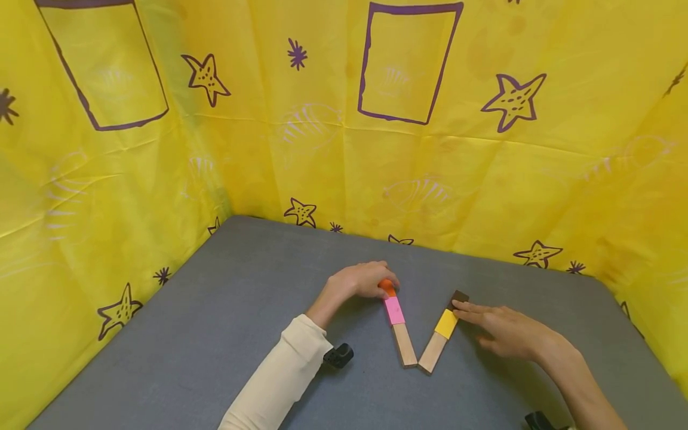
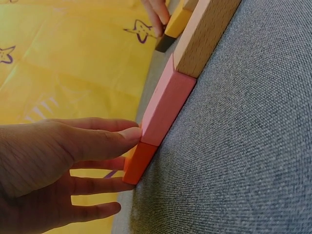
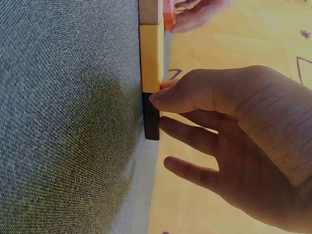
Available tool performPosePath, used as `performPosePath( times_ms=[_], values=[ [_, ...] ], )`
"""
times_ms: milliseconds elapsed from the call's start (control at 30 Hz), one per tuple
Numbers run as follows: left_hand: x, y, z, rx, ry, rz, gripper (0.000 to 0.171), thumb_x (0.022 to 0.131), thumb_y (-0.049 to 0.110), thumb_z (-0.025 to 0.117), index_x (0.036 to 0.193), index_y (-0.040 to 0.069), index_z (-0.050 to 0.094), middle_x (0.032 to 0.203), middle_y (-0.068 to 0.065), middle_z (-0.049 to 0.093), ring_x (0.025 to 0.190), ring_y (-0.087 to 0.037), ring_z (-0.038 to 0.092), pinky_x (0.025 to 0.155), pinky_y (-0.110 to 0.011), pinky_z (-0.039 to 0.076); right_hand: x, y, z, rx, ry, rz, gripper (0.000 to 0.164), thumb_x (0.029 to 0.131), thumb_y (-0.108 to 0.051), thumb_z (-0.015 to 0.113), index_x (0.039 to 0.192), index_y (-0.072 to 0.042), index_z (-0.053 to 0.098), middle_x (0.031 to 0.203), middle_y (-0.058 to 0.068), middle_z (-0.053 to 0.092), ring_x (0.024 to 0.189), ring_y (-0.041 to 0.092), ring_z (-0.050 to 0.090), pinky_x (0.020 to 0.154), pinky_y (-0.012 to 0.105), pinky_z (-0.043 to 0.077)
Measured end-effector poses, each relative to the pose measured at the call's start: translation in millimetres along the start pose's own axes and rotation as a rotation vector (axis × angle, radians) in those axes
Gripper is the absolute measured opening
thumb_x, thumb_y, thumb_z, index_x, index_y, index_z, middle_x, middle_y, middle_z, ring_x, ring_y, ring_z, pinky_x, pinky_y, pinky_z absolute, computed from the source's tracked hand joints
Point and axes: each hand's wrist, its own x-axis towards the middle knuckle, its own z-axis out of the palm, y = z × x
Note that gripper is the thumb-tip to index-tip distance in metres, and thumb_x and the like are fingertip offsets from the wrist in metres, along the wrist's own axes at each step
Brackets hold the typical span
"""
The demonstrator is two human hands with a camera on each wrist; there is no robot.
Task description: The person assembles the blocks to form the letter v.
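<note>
Two rows of small blocks form a V. My left hand (image 1: 362,279) pinches the orange block (image 1: 387,287) at the far end of the left row, its thumb by the joint with the pink block (image 1: 395,310). Below pink lies a plain wooden block (image 1: 404,345). My right hand (image 1: 510,328) rests nearly straight fingertips on the dark brown block (image 1: 457,297) topping the right row. The right thumb (image 3: 195,92) overlaps that dark block in the right wrist view. A yellow block (image 1: 446,324) and another plain wooden block (image 1: 432,353) continue downward.
The blocks lie on a dark grey fabric-covered table (image 1: 215,334). A yellow cloth (image 1: 344,167) with purple starfish and fish drawings hangs around its far and side edges. Black wrist devices (image 1: 338,356) sit under both forearms.
</note>
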Motion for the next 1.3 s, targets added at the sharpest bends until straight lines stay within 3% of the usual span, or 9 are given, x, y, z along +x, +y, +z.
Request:
performPosePath(
  times_ms=[400, 1300],
  values=[
    [0.3, -1.2, -1.0, 0.007, -0.012, 0.033, 0.032, 0.099, 0.022, 0.073, 0.131, 0.020, 0.075, 0.126, -0.005, 0.069, 0.115, -0.018, 0.058, 0.102, -0.031, 0.050, -0.6, 1.2, -0.8, -0.003, 0.011, -0.020, 0.064, 0.091, -0.009, 0.075, 0.152, -0.010, 0.055, 0.163, 0.016, 0.046, 0.132, 0.044, 0.062, 0.100, 0.058, 0.054],
    [1.4, -4.1, -0.4, 0.007, -0.018, 0.046, 0.032, 0.099, 0.020, 0.072, 0.131, 0.022, 0.075, 0.128, -0.006, 0.068, 0.115, -0.018, 0.058, 0.101, -0.030, 0.050, 0.4, 1.4, 0.8, -0.003, 0.006, -0.030, 0.062, 0.091, -0.009, 0.074, 0.150, -0.009, 0.056, 0.160, 0.016, 0.051, 0.129, 0.043, 0.064, 0.100, 0.058, 0.054]
  ],
)
